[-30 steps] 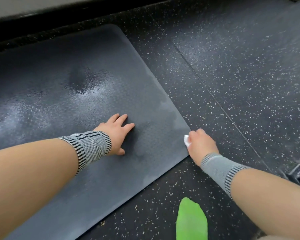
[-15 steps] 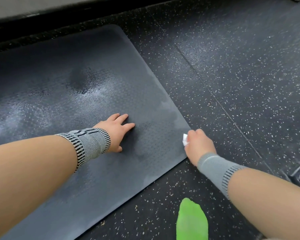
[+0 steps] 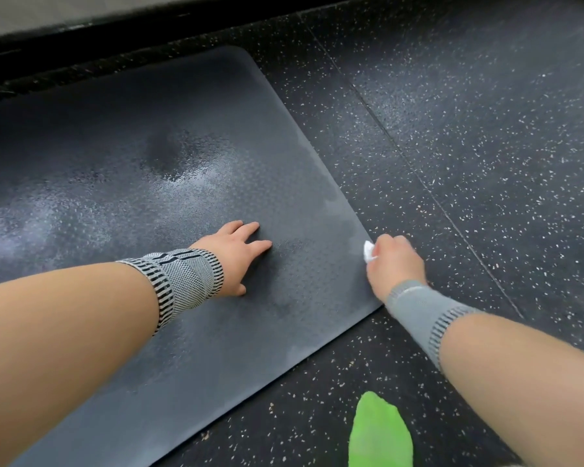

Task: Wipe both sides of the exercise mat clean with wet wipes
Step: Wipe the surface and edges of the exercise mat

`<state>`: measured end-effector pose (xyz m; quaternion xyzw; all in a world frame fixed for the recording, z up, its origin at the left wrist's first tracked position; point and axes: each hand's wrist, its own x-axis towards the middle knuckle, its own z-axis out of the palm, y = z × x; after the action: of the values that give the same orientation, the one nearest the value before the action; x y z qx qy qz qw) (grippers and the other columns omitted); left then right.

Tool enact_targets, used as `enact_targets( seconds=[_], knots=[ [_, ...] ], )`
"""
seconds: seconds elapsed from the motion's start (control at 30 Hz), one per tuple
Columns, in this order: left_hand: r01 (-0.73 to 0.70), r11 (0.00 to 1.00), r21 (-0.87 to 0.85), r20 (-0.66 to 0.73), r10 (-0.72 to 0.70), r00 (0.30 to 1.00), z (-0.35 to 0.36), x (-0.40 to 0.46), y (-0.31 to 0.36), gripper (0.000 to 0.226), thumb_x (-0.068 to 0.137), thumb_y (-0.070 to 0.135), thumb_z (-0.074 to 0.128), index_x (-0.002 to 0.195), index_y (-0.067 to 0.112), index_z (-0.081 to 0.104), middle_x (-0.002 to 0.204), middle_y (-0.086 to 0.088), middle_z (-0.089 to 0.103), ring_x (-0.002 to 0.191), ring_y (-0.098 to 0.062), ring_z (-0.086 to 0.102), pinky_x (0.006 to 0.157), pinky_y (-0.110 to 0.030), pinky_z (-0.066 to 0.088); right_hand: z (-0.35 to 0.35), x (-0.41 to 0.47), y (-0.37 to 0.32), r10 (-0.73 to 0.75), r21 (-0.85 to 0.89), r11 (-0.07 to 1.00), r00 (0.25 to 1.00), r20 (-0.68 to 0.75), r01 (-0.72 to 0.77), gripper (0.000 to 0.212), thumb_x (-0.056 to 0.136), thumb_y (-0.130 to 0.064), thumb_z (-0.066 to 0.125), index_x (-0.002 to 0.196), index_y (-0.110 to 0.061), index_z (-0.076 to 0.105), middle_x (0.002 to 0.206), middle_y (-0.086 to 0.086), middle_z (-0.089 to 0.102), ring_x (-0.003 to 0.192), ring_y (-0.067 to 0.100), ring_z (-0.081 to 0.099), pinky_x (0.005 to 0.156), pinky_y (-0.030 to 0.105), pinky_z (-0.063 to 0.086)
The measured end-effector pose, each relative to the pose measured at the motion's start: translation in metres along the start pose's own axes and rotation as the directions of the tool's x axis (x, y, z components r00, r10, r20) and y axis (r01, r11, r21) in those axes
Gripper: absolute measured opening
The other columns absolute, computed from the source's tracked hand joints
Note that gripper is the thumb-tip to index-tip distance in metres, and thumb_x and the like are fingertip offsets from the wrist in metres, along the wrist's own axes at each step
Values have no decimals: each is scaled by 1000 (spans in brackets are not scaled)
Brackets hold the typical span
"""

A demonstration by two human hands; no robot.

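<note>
A dark grey exercise mat (image 3: 169, 136) lies flat on the floor, with damp, shiny patches across its middle. My left hand (image 3: 238, 252) presses flat on the mat near its right end, fingers straight. My right hand (image 3: 393, 264) sits at the mat's near right corner and grips a crumpled white wet wipe (image 3: 369, 251), of which only a small part shows past the fingers. Both wrists wear grey knitted bands.
Black speckled rubber floor (image 3: 469, 129) surrounds the mat, with seams between its tiles. A bright green object (image 3: 380, 433) lies on the floor at the bottom edge, near my right forearm. A dark raised ledge (image 3: 115, 25) runs along the far side.
My right hand with the wipe has slid a little up along the mat's right edge near the corner. My left hand has stayed pressed in place.
</note>
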<state>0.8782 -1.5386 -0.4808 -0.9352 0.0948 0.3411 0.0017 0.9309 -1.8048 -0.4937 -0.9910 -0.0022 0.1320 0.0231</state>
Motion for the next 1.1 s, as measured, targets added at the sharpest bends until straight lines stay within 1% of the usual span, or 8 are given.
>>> enact_targets(
  seconds=[0.1,0.27,0.43,0.6,0.73,0.83,0.97,1.1],
  knots=[
    [-5,1000,-6,-18,5,1000,1,1,-2,97,80,46,72,152,38,8,161,1,-7,148,-24,-2,113,-45,33,11,-34,-45,-262,80,964,955,141,253,22,82,-7,46,89,-24,57,93,2,45,89,30,57,75,32,44],
    [3,1000,17,-60,-2,998,5,1,-6,102,76,54,71,152,36,6,161,1,-9,148,-24,-2,115,-47,27,24,-48,-74,-648,84,740,674,354,667,11,86,-11,53,95,-17,52,94,5,43,90,30,53,67,32,33],
    [116,993,-35,-45,-117,992,6,2,-18,116,67,67,72,152,38,-1,161,-3,-15,148,-28,-9,116,-54,20,1,16,-28,-137,16,990,990,34,137,14,92,-29,52,86,-16,51,85,5,41,77,33,56,66,30,36],
    [120,990,-71,-34,-122,992,8,6,-18,118,66,64,75,152,38,-2,160,-3,-17,148,-30,-10,114,-53,25,4,-5,-58,-204,99,976,973,107,194,26,80,-7,48,95,-25,60,95,4,48,82,31,57,68,28,37],
    [116,990,-78,-37,-119,992,9,7,-20,117,66,63,74,152,38,-2,160,-2,-17,148,-30,-11,114,-52,27,22,-41,-104,-641,128,759,695,326,639,17,85,-11,52,99,-19,55,100,6,46,91,32,55,69,32,36],
    [96,992,-87,-39,-100,994,10,8,-23,115,68,60,74,152,40,-1,160,-1,-17,148,-29,-11,115,-50,28,13,-4,-82,-533,23,842,826,183,539,16,92,-29,49,91,-15,56,97,9,49,90,33,55,71,36,42],
    [87,992,-92,-43,-92,995,11,7,-25,112,70,59,74,152,41,-2,160,0,-18,148,-28,-10,115,-48,28,-8,46,-36,-26,47,999,999,-22,27,25,91,-36,55,93,-11,58,100,13,54,86,34,59,72,34,41],
    [91,991,-93,-49,-96,994,11,8,-23,113,69,59,74,152,40,-1,160,-1,-17,148,-29,-9,114,-50,28,0,19,-75,-177,94,981,983,55,171,13,80,-12,52,82,-24,57,100,8,58,88,33,61,75,32,46]
  ],
)
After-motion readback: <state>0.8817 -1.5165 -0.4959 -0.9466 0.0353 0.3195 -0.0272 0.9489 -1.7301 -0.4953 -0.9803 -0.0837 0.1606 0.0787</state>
